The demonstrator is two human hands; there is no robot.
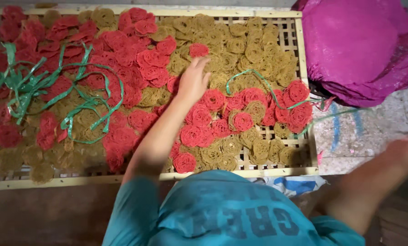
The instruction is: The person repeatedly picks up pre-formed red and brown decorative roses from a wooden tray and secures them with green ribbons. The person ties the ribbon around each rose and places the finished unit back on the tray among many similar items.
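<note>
A slatted wooden tray is covered with round, lacy coiled discs, red ones and tan ones. My left hand reaches over the middle of the tray and lies flat on the discs, fingertips by a red disc, with nothing visibly gripped. My right hand is out past the tray's right edge, above the floor. It is blurred, and I cannot make out its fingers or anything in it. My teal shirt fills the bottom of the view.
Loose green plastic strips lie tangled over the left of the tray, and one more green strip curls across the right part. A bulging magenta mesh sack stands at the upper right on pale, paint-marked floor.
</note>
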